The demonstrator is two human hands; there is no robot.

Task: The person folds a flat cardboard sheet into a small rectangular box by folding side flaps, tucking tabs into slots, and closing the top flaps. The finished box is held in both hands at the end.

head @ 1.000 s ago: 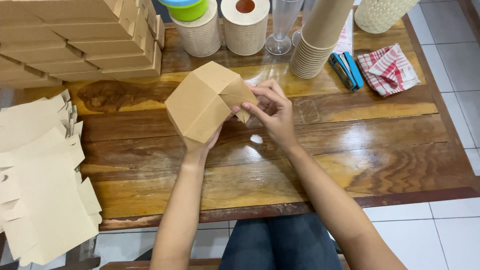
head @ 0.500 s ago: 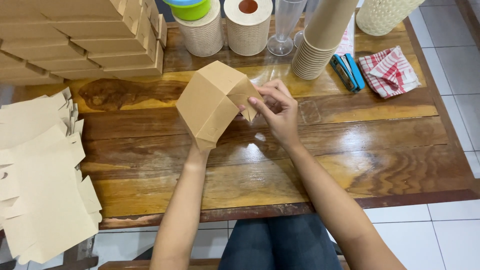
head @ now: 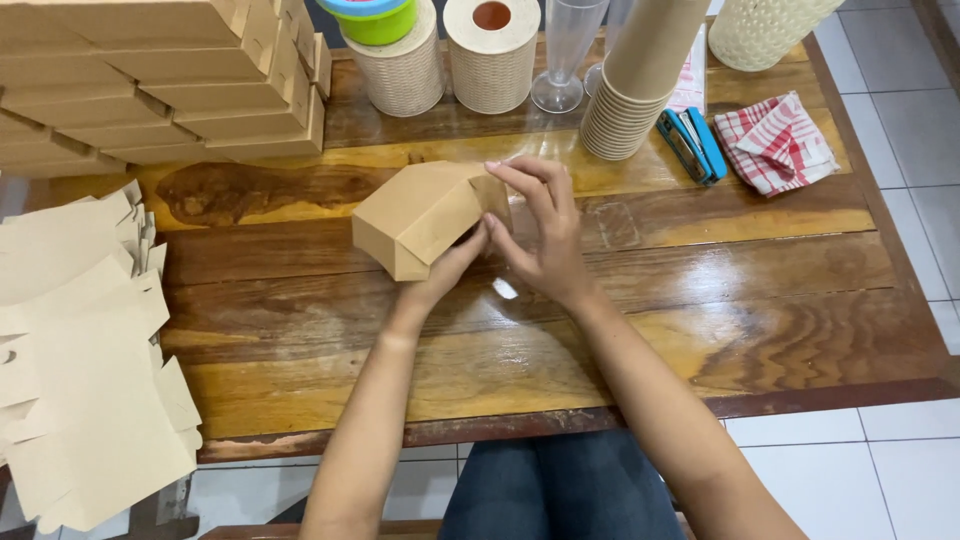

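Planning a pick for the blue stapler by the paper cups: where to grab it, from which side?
Take the blue stapler across its long narrow body, from above. It lies flat on the table, and the cup stack crowds its left, so place the grip near its right, nearer end.

Both forearms reach forward, left hand and right hand meeting, fingers curled.

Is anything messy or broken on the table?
Nothing looks broken or spilled. The checked cloth lies crumpled by the blue stapler, and the flat cardboard sheets fan out unevenly, overhanging the table.
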